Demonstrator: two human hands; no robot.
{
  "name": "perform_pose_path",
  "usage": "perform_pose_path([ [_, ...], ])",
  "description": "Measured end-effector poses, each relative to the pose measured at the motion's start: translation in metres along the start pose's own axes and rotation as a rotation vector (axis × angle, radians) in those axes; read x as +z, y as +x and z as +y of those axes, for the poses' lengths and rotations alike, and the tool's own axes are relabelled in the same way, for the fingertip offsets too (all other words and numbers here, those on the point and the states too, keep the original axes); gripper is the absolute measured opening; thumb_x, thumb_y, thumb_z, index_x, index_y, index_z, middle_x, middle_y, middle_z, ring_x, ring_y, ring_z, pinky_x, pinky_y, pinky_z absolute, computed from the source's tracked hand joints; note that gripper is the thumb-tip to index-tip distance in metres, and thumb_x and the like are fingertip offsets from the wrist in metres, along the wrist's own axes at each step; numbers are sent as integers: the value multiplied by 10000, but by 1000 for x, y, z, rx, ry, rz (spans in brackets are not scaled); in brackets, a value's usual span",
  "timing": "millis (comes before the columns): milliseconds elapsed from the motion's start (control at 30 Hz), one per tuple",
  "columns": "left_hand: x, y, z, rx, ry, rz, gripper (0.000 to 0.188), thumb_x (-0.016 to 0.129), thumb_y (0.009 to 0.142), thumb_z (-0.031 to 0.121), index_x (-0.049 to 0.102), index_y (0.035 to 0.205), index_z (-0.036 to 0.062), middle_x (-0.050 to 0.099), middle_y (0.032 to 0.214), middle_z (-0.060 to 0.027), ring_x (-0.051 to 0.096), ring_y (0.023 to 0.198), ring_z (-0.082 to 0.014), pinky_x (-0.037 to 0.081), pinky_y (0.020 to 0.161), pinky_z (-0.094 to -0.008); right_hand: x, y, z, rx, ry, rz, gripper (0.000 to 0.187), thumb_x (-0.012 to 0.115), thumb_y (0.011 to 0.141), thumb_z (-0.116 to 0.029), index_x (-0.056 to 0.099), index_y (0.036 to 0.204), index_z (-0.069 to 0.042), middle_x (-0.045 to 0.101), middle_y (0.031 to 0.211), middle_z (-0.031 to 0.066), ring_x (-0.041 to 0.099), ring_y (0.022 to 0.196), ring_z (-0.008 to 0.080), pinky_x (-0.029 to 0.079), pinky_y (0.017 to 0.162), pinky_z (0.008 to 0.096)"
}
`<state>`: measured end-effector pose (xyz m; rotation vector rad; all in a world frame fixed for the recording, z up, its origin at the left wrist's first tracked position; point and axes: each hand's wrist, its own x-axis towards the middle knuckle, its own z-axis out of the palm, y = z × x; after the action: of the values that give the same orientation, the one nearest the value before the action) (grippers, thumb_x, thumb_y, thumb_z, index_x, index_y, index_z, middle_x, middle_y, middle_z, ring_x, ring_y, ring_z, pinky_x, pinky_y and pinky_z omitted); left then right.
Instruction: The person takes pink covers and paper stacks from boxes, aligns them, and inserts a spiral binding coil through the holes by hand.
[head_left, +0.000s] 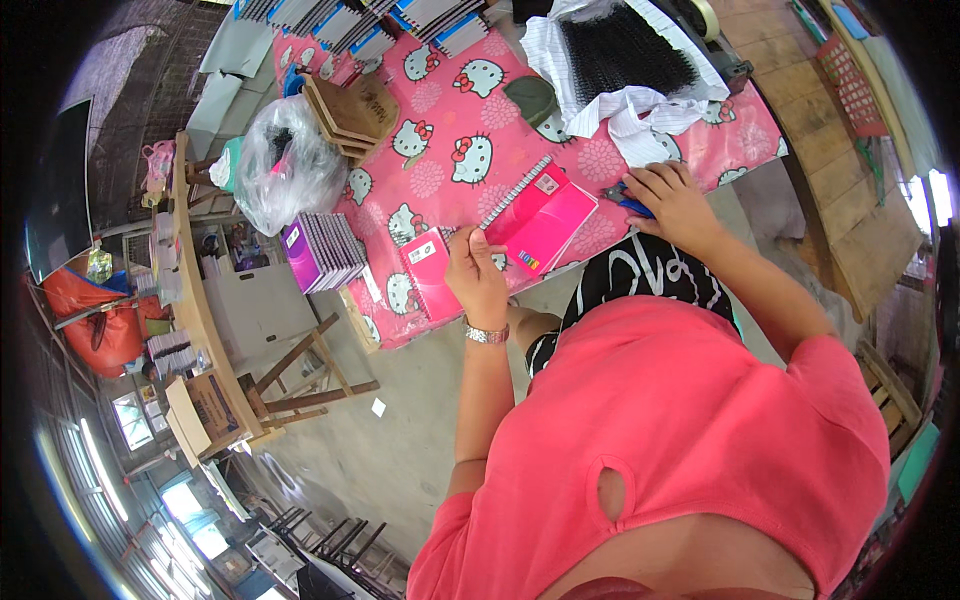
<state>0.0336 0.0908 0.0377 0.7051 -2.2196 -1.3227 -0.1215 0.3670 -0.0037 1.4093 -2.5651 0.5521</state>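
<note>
My left hand is curled, thumb up, at the right edge of a pink notebook near the front of the table; its fingertips are partly hidden. Just right of that hand lies a pink spiral notebook, its wire binding along the upper left side and its lower right corner slightly fanned. My right hand is closed round blue-handled pliers, resting by the table's front edge. The metal jaws point left, toward the spiral notebook.
A stack of purple spiral notebooks stands left, below a clear plastic bag and wooden pieces. More notebooks lie at the back. Black wire coils rest on striped cloth at back right. A patterned pink cover spans the table.
</note>
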Motion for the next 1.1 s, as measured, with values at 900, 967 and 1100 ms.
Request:
perform_pose_path([
  [900,-2,-23,-20,100,-6,51,304,563,847,-76,643,1134,-18,687,1029,-146,682,919,-235,533,798,-324,-59,88,-138,468,1195,-682,344,620,904,-301,605,1101,-20,641,929,150,640,815,288,494,742,390],
  [967,-8,-20,-11,208,19,80,293,578,846,-52,649,1127,-7,686,1053,-150,674,966,-258,527,828,-343,-56,81,-137,409,1229,-612,364,628,903,-316,599,1107,-15,641,969,162,641,867,287,492,768,390],
  [1100,-60,11,37,428,217,163,297,570,825,-35,636,1111,12,674,1061,-130,634,1021,-303,492,900,-381,-56,65,-103,262,988,-171,397,682,870,-330,600,1118,-31,631,1040,173,622,973,300,481,838,390],
])
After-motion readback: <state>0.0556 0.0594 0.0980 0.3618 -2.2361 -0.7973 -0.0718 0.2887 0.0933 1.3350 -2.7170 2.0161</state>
